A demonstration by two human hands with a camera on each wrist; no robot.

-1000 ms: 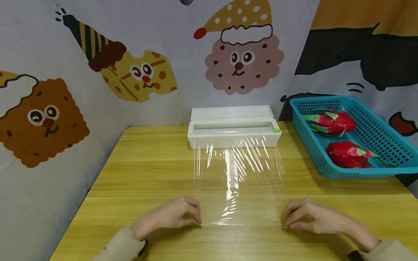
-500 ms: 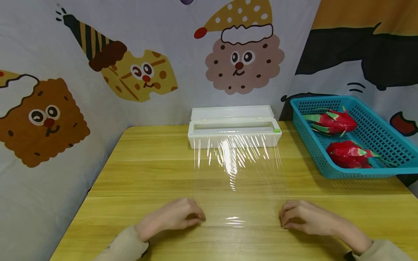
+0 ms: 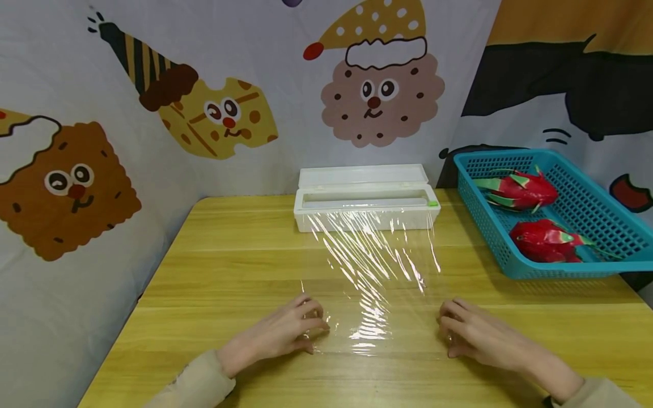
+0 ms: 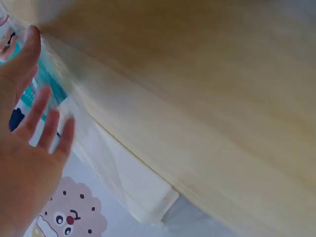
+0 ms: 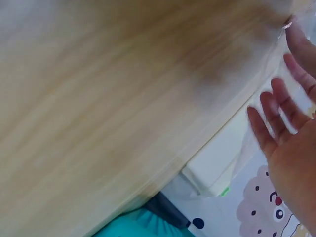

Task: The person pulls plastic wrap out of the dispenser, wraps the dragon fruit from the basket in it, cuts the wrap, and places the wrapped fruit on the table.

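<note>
A clear sheet of cling film (image 3: pixel 368 311) runs from a white cling film dispenser (image 3: pixel 326 221) toward me, over the wooden table (image 3: pixel 234 266). At its near left corner is my left hand (image 3: pixel 278 334), fingers loosely spread and touching the film. Opposite, at the near right corner, my right hand (image 3: pixel 482 337) lies against the film with its fingers apart. In the left wrist view the left fingers (image 4: pixel 47 131) are separated, thumb tip over the table. The right thumb (image 5: pixel 298 44) is by the film's edge in the right wrist view. The dispenser's lid (image 3: pixel 362 174) stands raised.
At the back right stands a blue plastic basket (image 3: pixel 482 241) holding two red dragon fruits, one farther dragon fruit (image 3: pixel 530 190) and one nearer dragon fruit (image 3: pixel 543 241). Behind the table hangs a cloth (image 3: pixel 245 34) printed with cartoon biscuits.
Both hands have loosened from a pinch on the film corners into spread fingers. My left hand has shifted slightly right and forward, and the film's creases now run diagonally.
</note>
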